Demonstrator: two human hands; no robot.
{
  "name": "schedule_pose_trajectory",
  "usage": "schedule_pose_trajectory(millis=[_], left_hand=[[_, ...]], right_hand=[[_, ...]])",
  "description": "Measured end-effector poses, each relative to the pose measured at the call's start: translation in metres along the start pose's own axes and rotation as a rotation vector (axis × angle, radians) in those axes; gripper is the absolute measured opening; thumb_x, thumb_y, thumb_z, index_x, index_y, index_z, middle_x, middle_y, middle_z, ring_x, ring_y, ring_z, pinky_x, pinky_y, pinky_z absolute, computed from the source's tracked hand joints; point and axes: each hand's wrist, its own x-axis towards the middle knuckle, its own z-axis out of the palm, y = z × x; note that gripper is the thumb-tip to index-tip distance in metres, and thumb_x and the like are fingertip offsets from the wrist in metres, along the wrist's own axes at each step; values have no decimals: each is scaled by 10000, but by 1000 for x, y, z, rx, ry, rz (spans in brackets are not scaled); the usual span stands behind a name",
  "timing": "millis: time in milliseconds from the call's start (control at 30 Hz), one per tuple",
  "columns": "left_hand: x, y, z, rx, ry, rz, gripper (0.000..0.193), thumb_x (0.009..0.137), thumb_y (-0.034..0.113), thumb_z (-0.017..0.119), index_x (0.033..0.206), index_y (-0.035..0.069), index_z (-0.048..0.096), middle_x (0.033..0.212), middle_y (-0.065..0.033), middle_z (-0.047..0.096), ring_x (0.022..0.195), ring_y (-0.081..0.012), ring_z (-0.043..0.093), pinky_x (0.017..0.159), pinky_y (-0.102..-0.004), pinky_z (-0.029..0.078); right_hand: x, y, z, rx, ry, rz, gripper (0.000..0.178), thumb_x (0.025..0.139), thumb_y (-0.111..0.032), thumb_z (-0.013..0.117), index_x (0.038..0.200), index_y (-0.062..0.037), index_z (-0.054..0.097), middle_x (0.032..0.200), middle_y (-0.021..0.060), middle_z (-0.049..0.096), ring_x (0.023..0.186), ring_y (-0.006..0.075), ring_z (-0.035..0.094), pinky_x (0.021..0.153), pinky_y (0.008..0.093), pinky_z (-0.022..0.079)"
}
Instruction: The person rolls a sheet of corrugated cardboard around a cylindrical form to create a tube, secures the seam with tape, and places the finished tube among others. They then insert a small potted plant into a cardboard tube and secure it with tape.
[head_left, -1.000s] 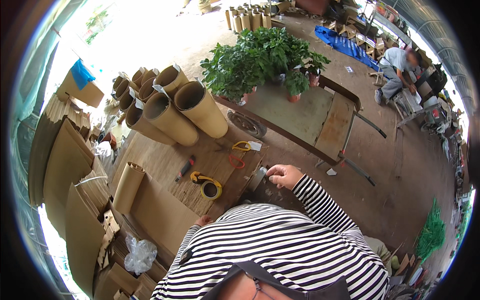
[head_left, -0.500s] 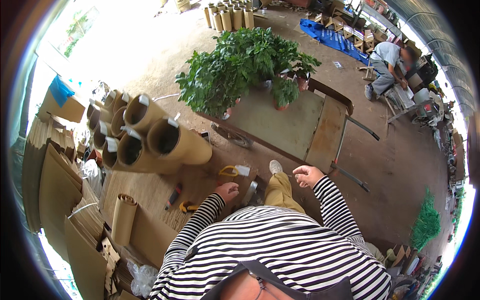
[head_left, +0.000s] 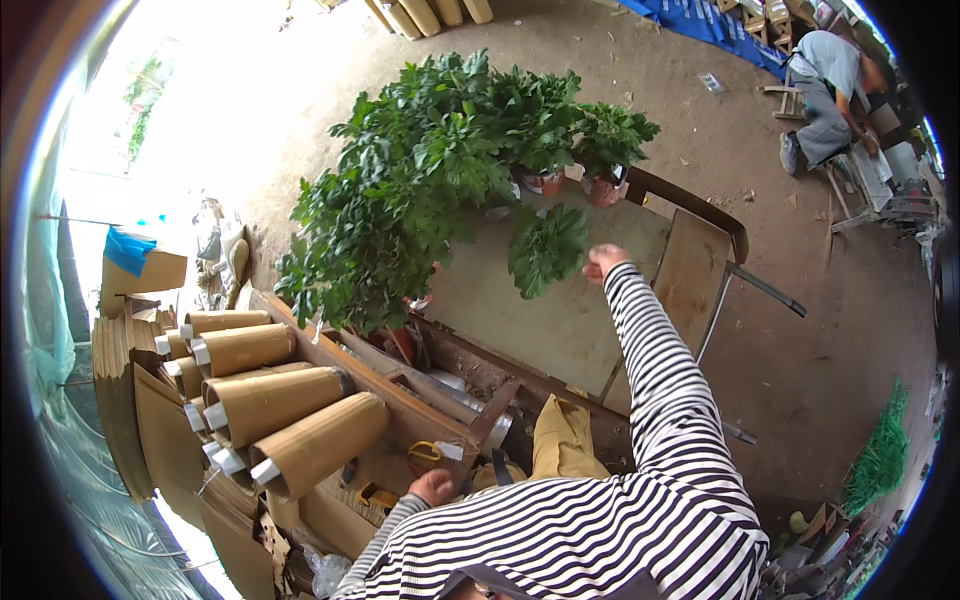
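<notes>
My right arm reaches forward over the flat cart (head_left: pixel 560 335). At its end my right hand (head_left: pixel 606 264) is beside the leaves of a small potted plant (head_left: pixel 545 252), fingers loosely bent and apart, with nothing visible in them. Several leafy potted plants (head_left: pixel 430 150) crowd the cart's far and left parts; foliage hides most of their pots. My left hand (head_left: pixel 432 487), fingers curled in and seemingly bare, hovers low near the bench's right end. Close by on the bench lie a yellow-handled tool (head_left: pixel 425 452) with a white tag and another yellow tool (head_left: pixel 378 495).
Brown cardboard tubes (head_left: pixel 320 440) stand grouped on the bench at left, beside stacked cardboard sheets (head_left: pixel 125 400). The cart's handles (head_left: pixel 768 290) stick out to the right. A person (head_left: pixel 825 95) bends over a small stand at far right. Green strands (head_left: pixel 878 450) lie on the floor.
My body has moved toward the cart, and the whole view has shifted. My right hand has gone forward from near my body to the small plant. My left hand stays low by the bench.
</notes>
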Motion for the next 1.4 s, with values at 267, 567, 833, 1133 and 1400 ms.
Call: schedule_pose_trajectory(millis=[267, 567, 833, 1133, 1400], left_hand=[[-81, 96, 16, -332, 60, -473, 391, 977, 236, 662, 1281, -4, 608, 1180, -131, 701, 1086, -196, 666, 960, -330, 532], [-68, 144, -14, -354, 76, -538, 436, 998, 161, 650, 1353, -72, 551, 1207, -182, 686, 1091, -227, 669, 956, -324, 533], [-49, 146, -19, -290, 54, -448, 387, 992, 232, 684, 1287, -11, 623, 1116, -76, 712, 1049, -171, 659, 932, -321, 526], [1, 151, -32, -169, -149, -311, 392, 1035, 135, 589, 1396, -6, 529, 1293, -101, 654, 1217, -216, 596, 1059, -356, 472], [38, 159, -13, 12, -179, -106, 358, 1005, 183, 624, 1325, 25, 600, 1197, -98, 700, 1122, -203, 654, 1004, -330, 501]], right_hand=[[140, -96, -20, -1517, 208, -305, 513, 973, -433, 529, 1271, -40, 668, 1302, 133, 677, 1198, 285, 649, 1009, 421, 534], [237, -151, -64, -1438, 323, -13, 499, 1000, -348, 545, 1456, -147, 521, 1527, 82, 486, 1403, 221, 448, 1111, 388, 452], [216, -127, -56, -1405, 328, 56, 494, 981, -333, 575, 1431, -131, 538, 1481, 90, 514, 1354, 225, 481, 1081, 383, 468], [150, -49, -106, -1152, 353, -12, 490, 960, -316, 609, 1403, -113, 558, 1429, 100, 545, 1298, 230, 518, 1048, 378, 485], [-3, 31, -130, -225, 286, -121, 487, 941, -301, 639, 1379, -97, 575, 1383, 109, 573, 1248, 234, 551, 1018, 374, 501]])
